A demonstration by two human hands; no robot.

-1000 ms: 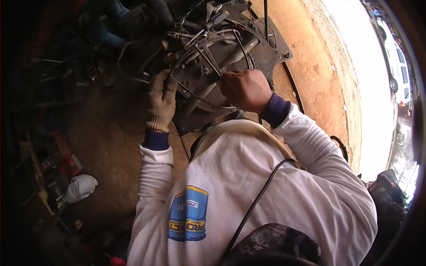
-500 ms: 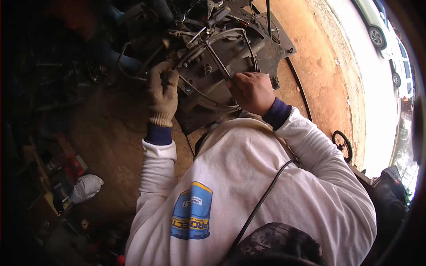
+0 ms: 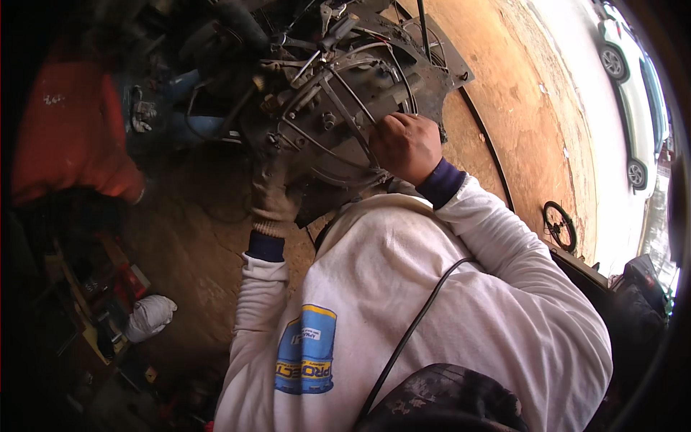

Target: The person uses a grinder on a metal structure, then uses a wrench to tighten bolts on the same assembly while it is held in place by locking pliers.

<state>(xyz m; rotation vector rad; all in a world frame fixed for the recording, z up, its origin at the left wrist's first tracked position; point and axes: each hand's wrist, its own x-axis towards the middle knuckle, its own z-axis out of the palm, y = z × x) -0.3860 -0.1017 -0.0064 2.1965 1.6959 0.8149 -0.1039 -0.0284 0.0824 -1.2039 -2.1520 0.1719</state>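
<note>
My bare right hand (image 3: 407,147) is closed around the right side of a frame of bent metal rods and flat bars (image 3: 344,115). This curved frame lies over a dark, greasy metal plate with bolts (image 3: 329,120). At the frame's lower left corner is my left hand (image 3: 273,193), in a knitted work glove. Shadow and blur hide its fingers, so I cannot tell whether it grips the frame. Beyond the frame rests a hand tool with a dark handle (image 3: 340,32) and a shiny metal shaft, among other metal parts.
At the left is a person in red-orange clothing (image 3: 68,133). A white cloth bundle (image 3: 150,318) lies on the dirt floor near scattered tools. To the right are a small spoked wheel (image 3: 559,225) and a parked car (image 3: 625,93). A black cable (image 3: 425,324) crosses my shirt.
My left hand has come down and slightly right, its fingers now in shadow beside the frame's corner. The right hand keeps its hold. The person in red-orange has come into view at the left.
</note>
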